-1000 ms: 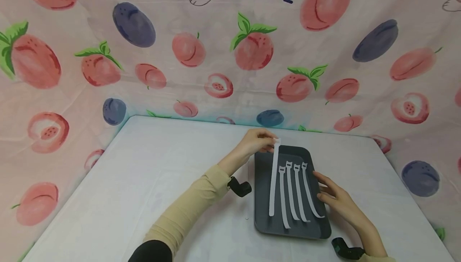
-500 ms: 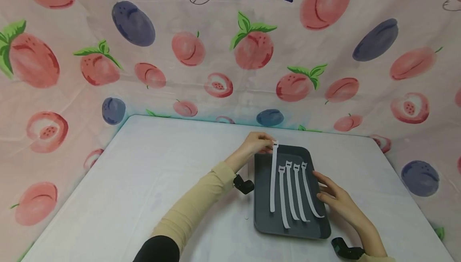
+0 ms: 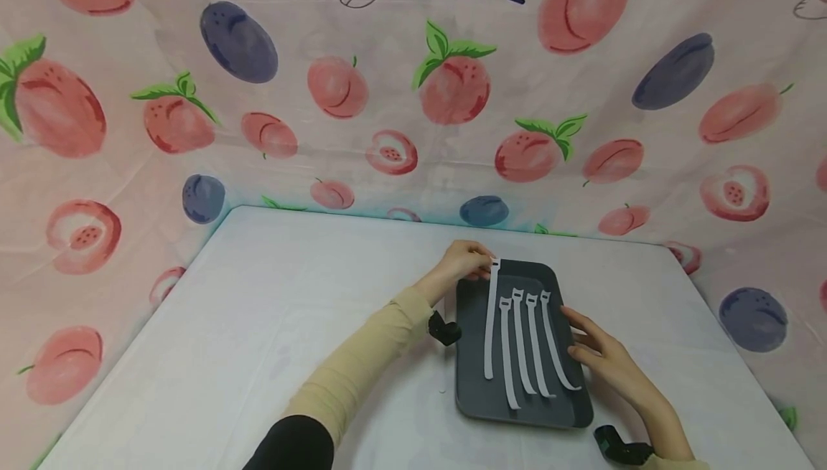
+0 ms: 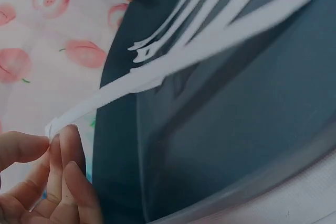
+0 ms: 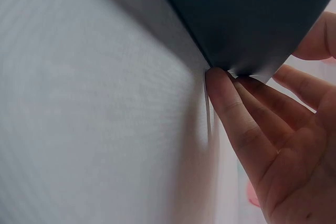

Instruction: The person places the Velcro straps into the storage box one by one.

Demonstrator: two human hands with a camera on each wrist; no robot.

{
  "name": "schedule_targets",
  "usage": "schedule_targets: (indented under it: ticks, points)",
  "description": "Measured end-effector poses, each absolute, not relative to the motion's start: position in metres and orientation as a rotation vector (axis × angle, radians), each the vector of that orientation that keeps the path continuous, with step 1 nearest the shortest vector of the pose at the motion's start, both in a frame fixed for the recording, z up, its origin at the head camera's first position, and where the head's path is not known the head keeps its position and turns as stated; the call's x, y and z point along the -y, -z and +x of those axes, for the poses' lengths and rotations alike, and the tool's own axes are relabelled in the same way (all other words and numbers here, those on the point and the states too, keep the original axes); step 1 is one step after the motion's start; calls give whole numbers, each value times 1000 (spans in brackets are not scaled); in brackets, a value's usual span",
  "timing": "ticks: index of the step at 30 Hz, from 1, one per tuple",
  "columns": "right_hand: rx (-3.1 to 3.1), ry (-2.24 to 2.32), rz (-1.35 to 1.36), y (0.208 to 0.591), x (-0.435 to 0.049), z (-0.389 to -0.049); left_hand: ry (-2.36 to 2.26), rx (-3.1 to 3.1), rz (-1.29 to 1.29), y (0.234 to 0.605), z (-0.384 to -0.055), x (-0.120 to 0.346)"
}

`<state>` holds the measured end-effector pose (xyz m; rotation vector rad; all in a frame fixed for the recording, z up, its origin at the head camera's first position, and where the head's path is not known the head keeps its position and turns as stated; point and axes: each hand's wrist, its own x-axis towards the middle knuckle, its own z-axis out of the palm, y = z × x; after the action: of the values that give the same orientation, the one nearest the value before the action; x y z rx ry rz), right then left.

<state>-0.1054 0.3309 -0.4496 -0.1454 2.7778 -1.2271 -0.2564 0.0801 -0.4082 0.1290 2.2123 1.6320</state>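
Observation:
In the head view, my left hand (image 3: 464, 260) pinches the slotted end of a white cable strap (image 3: 492, 326) between thumb and fingers at the tray's far left corner. The strap slants down over the dark grey tray (image 3: 474, 402); in the left wrist view the pinched strap end (image 4: 79, 111) reaches past the rim. Beside it, several like straps (image 3: 534, 344) lie roughly parallel in the tray, slotted ends away from me. My right hand (image 3: 604, 355) holds the tray's right edge. In the right wrist view its fingers (image 5: 236, 114) meet the outer wall (image 5: 252, 19).
A white-covered table (image 3: 291, 298) bears the tray right of centre. Behind it hangs a pink cloth (image 3: 388, 240) printed with peaches and dark blue fruit. A black wrist camera (image 3: 444, 328) is on the left wrist and another black camera (image 3: 622, 446) on the right.
My left hand has come slightly nearer and lower, and the pinched strap's slotted end has dropped toward the tray's far rim. The right hand, tray and other straps stay put.

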Motion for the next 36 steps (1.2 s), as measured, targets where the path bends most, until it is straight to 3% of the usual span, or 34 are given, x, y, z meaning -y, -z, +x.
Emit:
schedule_targets:
  ticks: [36]
  points:
    - [-2775,1249,-164,449,-331,-105,-1345,-2412,436,423,-255,-79]
